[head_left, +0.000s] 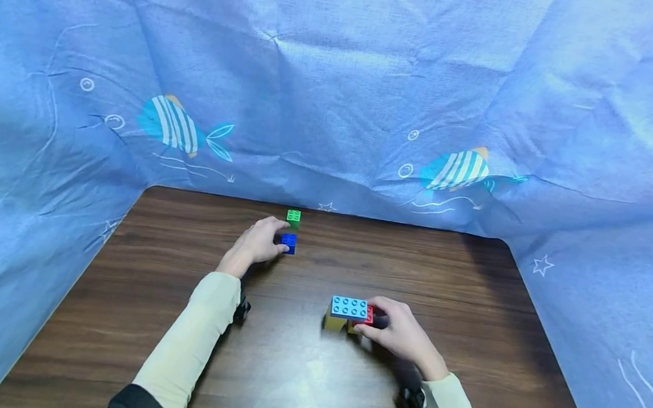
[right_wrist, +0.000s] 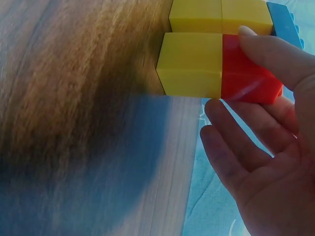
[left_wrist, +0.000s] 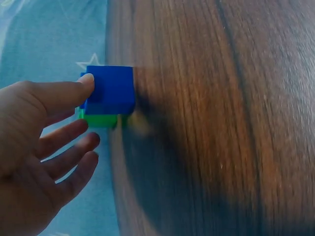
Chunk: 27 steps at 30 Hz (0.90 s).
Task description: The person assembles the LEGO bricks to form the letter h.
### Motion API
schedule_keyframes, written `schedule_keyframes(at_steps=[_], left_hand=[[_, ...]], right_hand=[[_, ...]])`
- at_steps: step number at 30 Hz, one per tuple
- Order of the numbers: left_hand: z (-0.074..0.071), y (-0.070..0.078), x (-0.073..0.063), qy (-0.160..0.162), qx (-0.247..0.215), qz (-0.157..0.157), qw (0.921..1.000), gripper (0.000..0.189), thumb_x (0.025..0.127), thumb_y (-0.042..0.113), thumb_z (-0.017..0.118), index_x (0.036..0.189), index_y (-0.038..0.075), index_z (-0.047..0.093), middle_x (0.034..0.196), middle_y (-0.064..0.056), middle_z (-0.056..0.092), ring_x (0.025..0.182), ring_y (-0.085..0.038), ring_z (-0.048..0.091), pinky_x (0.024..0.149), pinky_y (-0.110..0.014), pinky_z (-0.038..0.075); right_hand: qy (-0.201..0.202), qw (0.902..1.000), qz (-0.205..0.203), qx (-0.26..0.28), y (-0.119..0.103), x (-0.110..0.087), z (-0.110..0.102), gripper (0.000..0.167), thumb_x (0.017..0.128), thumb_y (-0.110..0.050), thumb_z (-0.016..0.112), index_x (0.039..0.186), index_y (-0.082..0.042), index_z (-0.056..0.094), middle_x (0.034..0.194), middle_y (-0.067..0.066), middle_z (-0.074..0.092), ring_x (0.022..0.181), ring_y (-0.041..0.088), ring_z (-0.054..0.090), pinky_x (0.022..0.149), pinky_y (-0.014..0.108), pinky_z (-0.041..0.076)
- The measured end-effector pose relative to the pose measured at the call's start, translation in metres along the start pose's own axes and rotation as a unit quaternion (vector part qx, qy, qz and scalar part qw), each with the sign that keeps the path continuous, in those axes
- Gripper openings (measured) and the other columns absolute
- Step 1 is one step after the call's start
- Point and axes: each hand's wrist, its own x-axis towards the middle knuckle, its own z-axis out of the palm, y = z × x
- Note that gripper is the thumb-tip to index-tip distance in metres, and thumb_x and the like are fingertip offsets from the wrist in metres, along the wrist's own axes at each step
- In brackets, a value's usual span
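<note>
At the far part of the table, my left hand (head_left: 259, 239) is at a dark blue block (head_left: 289, 244), thumb on its near side and a finger at its far side. The other fingers of that hand spread loosely in the left wrist view. Just beyond stands a green block (head_left: 294, 215). Nearer, my right hand (head_left: 402, 332) pinches a red block (right_wrist: 248, 73) that sits on a yellow block (right_wrist: 191, 66). Right beside this pair rises a stack of two yellow blocks (right_wrist: 197, 17), topped by a long light blue block (head_left: 349, 307).
The brown wood-grain table (head_left: 188, 321) ends at a blue fish-print cloth (head_left: 335, 101) that hangs behind and along both sides. Dark bands with small devices (head_left: 242, 310) sit at the wrists.
</note>
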Motion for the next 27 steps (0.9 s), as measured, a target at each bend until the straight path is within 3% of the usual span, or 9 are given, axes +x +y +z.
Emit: schedule_keyframes(at_steps=[9,15,21,27], left_hand=[[0.008,0.004,0.003,-0.005,0.008,-0.013,0.9999,0.046,0.096,0.023,0.072,0.138,0.009,0.061,0.135,-0.014,0.062,0.122,-0.032,0.061,0.101,-0.051,0.049],[0.010,0.006,0.003,-0.002,0.004,-0.004,1.0000,0.042,0.097,0.023,0.070,0.135,0.008,0.062,0.134,-0.015,0.062,0.124,-0.032,0.060,0.103,-0.051,0.049],[0.005,0.023,-0.004,0.023,-0.030,0.050,0.9980,0.041,0.097,0.025,0.070,0.134,0.007,0.062,0.132,-0.014,0.063,0.124,-0.032,0.059,0.105,-0.049,0.047],[-0.012,0.063,-0.024,0.069,-0.029,0.145,0.9866,0.039,0.095,0.025,0.073,0.128,0.006,0.065,0.124,-0.011,0.066,0.117,-0.028,0.062,0.103,-0.047,0.048]], right_hand=[[-0.001,1.0000,-0.003,-0.009,0.001,0.001,0.000,0.033,0.086,-0.030,0.082,0.115,-0.017,0.070,0.106,-0.007,0.073,0.096,0.007,0.067,0.085,0.030,0.057],[-0.007,0.9999,0.014,0.004,0.000,0.000,0.001,0.032,0.087,-0.031,0.082,0.114,-0.019,0.070,0.106,-0.008,0.073,0.098,0.008,0.068,0.086,0.032,0.057],[-0.009,0.9998,0.016,0.008,0.000,-0.001,0.002,0.032,0.087,-0.031,0.082,0.113,-0.019,0.070,0.106,-0.006,0.073,0.098,0.009,0.068,0.085,0.031,0.057],[-0.004,0.9999,0.012,0.003,0.001,-0.001,0.001,0.033,0.087,-0.031,0.082,0.114,-0.018,0.070,0.106,-0.007,0.073,0.097,0.008,0.067,0.085,0.032,0.056]])
